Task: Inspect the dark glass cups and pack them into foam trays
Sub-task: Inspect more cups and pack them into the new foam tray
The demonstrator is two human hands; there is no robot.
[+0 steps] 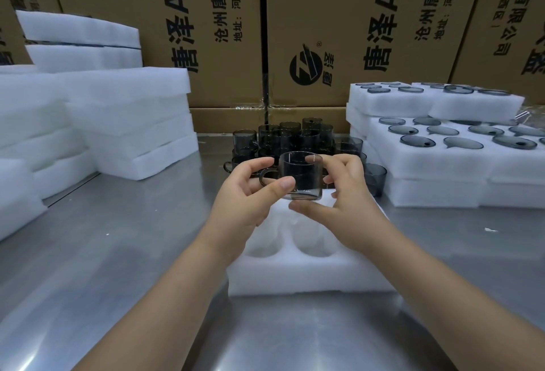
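Now our left hand [250, 196] and right hand [348, 193] both pinch the cup [300, 177]; tray [295, 279] just below them; a light fingertip grip on smooth glass could slip.

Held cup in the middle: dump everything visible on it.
The held cup is dark smoky see-through glass, a short straight-walled cylinder with a thick base and a loop handle pointing to the person's left. It is upright, mouth up, looks empty, raised above the white foam tray. The left hand holds it at the handle side, the right hand pinches rim and base.
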